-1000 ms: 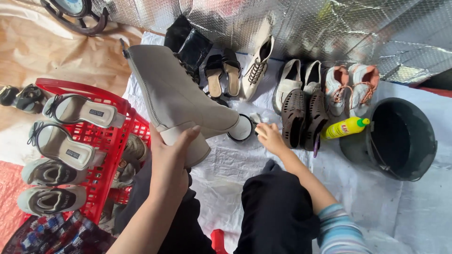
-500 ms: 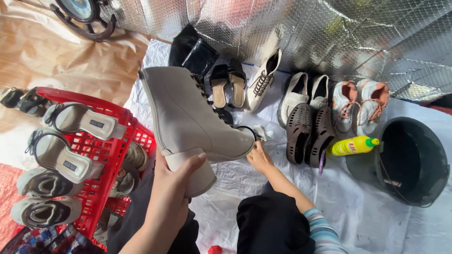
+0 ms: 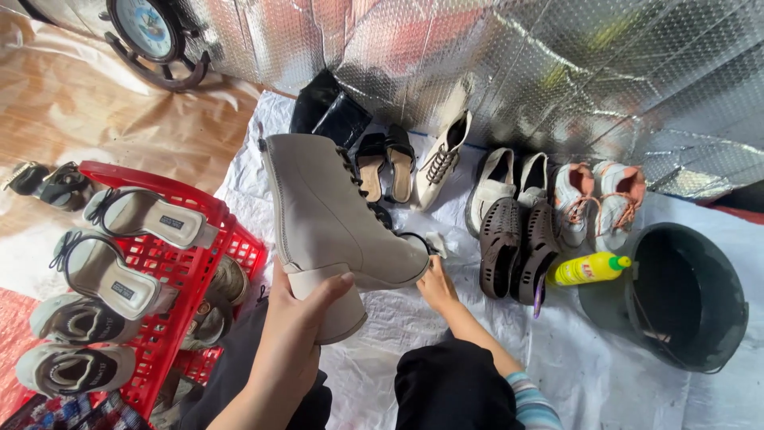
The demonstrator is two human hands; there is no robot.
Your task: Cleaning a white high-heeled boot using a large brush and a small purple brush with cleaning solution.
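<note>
The left hand (image 3: 298,334) is clamped round the block heel of a pale grey lace-up ankle boot (image 3: 334,215), thumb over the heel's front face and fingers wrapped behind; the boot is held clear of the white sheet (image 3: 652,382), toe pointing right and slightly down, shaft leaning toward the red basket (image 3: 187,275). The right hand (image 3: 436,285) sits just under the toe, fingers curled against the sole edge; whether it pinches something there cannot be told, since the toe hides the fingertips. Judged by its build, the boot is moderately heavy for its size — thick sole, solid heel — with a stiff lower and a softer shaft that would fold if gripped high. The matte upper looks grippy rather than slick. The heel block and the toe are the sound holds; the laces are not. Beyond it on the sheet lie black boots (image 3: 326,115), dark sandals (image 3: 384,159), brown perforated clogs (image 3: 517,247), a yellow bottle (image 3: 589,269) and a black bucket (image 3: 700,342), tipped on its side. The basket carries several platform sandals.
</note>
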